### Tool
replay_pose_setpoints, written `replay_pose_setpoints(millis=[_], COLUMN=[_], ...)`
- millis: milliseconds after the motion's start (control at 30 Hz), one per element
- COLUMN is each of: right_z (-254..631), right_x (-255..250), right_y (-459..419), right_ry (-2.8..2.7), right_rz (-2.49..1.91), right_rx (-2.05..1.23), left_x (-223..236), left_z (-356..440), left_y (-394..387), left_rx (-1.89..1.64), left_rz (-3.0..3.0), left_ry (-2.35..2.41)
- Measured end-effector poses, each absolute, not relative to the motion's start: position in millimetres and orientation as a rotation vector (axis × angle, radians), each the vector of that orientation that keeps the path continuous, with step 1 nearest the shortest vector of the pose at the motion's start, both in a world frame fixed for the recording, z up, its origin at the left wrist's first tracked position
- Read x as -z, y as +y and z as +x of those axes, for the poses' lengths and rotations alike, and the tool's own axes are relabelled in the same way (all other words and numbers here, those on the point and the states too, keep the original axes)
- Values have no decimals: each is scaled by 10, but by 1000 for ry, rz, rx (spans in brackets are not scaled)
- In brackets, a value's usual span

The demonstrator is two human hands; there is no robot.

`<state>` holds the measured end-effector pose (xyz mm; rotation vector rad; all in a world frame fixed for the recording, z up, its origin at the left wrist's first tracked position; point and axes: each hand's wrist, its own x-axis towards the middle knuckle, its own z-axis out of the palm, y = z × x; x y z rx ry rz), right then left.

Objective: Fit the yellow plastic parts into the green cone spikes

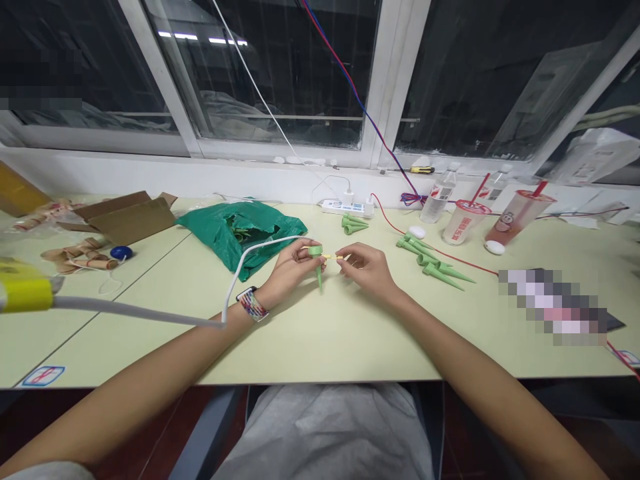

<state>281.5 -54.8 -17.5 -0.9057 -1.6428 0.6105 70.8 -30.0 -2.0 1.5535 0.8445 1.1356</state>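
Observation:
My left hand (293,270), with a watch on a patterned band at its wrist, is closed around a green plant watering spike (319,272). The spike's wide ring end is up and its tapered tip points down over the table. A small thin yellow piece (327,257) sticks out sideways from the spike toward my right hand (369,270). The thumb and forefinger of that hand are pinched at the yellow piece's outer end. Several more green spikes (433,257) lie to the right, and a small group of spikes (354,224) lies behind my hands.
A green plastic bag (210,230) holding green pieces lies left of centre. A white cable (245,260) arches over my left forearm. Behind stand a power strip (345,208), a bottle (440,193) and drink cups (465,223). Far left are a cardboard box (127,217) and wooden toys (83,257).

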Motion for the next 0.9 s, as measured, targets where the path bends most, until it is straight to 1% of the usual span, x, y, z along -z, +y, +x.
replay_pose_setpoints(millis=[400, 667, 767, 900], right_z=[2822, 2715, 2724, 2759], right_x=[128, 188, 179, 146], right_y=[-607, -616, -595, -581], right_ry=[-1752, -1570, -1516, -1486], right_rz=[-940, -1011, -1023, -909], right_rx=[-593, -1024, -1087, -1079], left_x=[15, 29, 28, 38], left_z=[722, 744, 749, 736], left_y=[-359, -377, -368, -346], left_rx=[-1063, -1095, -1101, -1090], left_rz=[1584, 1737, 1715, 1614], left_ry=[815, 851, 851, 836])
